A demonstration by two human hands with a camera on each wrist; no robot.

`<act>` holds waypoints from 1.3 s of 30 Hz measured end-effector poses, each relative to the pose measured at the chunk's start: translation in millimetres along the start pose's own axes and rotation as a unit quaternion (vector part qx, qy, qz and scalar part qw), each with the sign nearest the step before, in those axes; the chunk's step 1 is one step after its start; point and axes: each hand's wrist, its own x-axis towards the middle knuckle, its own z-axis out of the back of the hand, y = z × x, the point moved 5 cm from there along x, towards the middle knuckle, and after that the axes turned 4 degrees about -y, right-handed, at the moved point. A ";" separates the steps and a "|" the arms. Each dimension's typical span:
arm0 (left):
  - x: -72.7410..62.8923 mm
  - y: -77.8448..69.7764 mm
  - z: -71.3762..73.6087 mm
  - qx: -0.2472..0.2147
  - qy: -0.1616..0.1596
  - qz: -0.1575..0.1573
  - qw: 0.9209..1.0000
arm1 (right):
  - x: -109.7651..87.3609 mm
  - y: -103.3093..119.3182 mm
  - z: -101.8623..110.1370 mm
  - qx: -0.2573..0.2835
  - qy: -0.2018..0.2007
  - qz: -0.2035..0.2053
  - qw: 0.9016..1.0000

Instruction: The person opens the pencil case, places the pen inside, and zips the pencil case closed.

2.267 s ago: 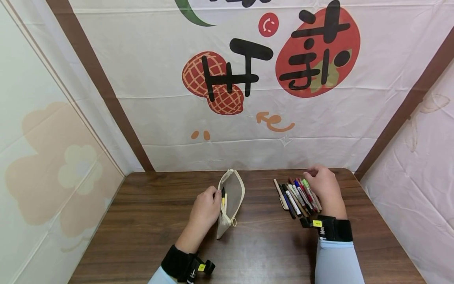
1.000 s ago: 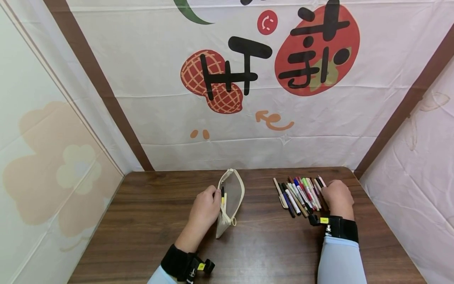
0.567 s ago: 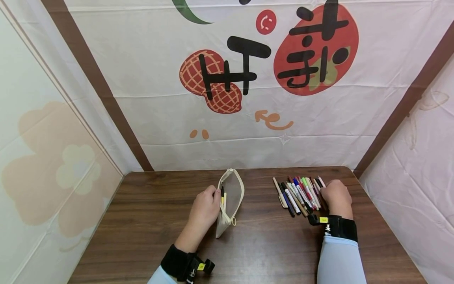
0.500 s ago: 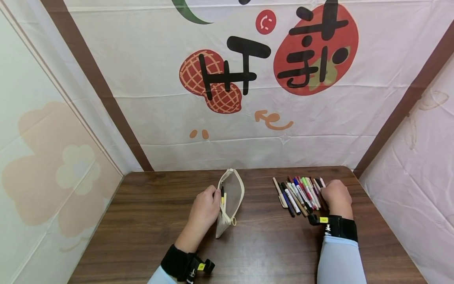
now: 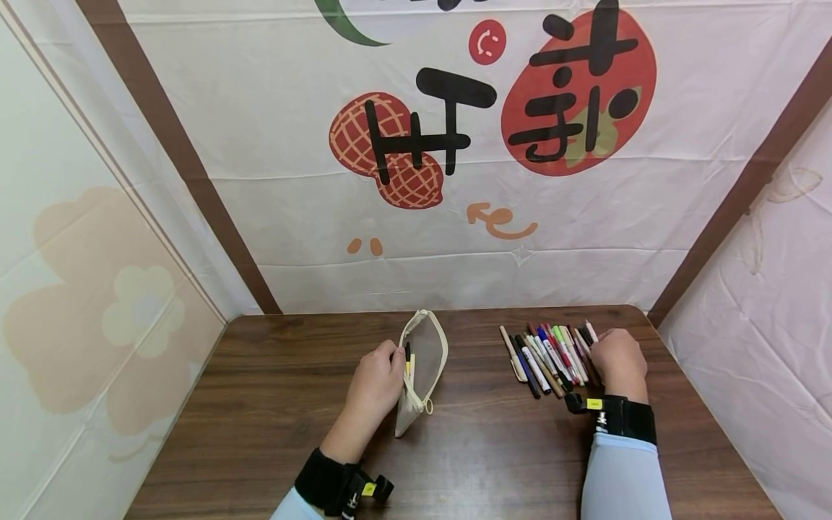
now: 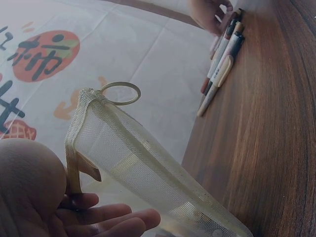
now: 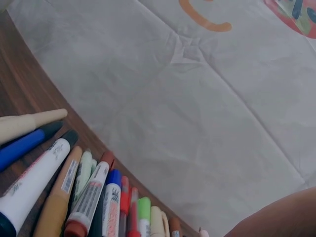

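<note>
My left hand [image 5: 377,375] grips the near-left rim of a cream mesh pencil case [image 5: 437,354], holding it up with its zipped mouth spread. Inside lies a yellow-and-black pen [image 5: 409,365]. In the left wrist view the zip's ring pull [image 6: 122,94] sticks out at the case's top end. On the right, my right hand [image 5: 619,360] is at the right end of a row of pens [image 5: 549,357], its fingers curled down around a pale pink-tipped pen [image 5: 591,332]. Those fingertips are hidden behind the hand; only the hand's edge [image 7: 281,217] enters the right wrist view.
Pens and markers in several colours lie side by side, a cream clip pen [image 5: 513,354] leftmost. The brown wooden table [image 5: 481,448] meets a printed white cloth [image 5: 312,282] at its back edge. More cloth hangs at both sides.
My right hand has moved right and down along the pens and set itself at the row's right end; the pale pen there has shifted slightly. My left hand and the pencil case have stayed put.
</note>
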 end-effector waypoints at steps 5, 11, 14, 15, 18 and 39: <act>-0.5 -0.3 0.7 0.001 0.000 -0.002 1.000 | -9.9 10.9 8.5 0.029 -0.004 0.013 0.999; -0.5 -0.5 0.7 0.000 -0.002 -0.007 1.000 | -15.3 27.9 14.5 0.076 -0.026 0.049 0.996; -0.4 -0.2 0.8 0.000 -0.006 -0.009 1.000 | -18.4 36.7 16.0 0.101 -0.047 0.068 0.991; -0.4 0.0 0.7 0.000 -0.007 -0.009 1.000 | -19.4 39.2 16.7 0.111 -0.055 0.073 0.990; -0.4 0.2 0.3 0.001 -0.008 -0.008 1.000 | -21.3 45.9 17.7 0.139 -0.071 0.081 0.984; -2.1 -2.3 1.5 -0.010 0.004 0.004 1.000 | -51.3 114.4 4.3 0.243 -0.061 0.157 0.955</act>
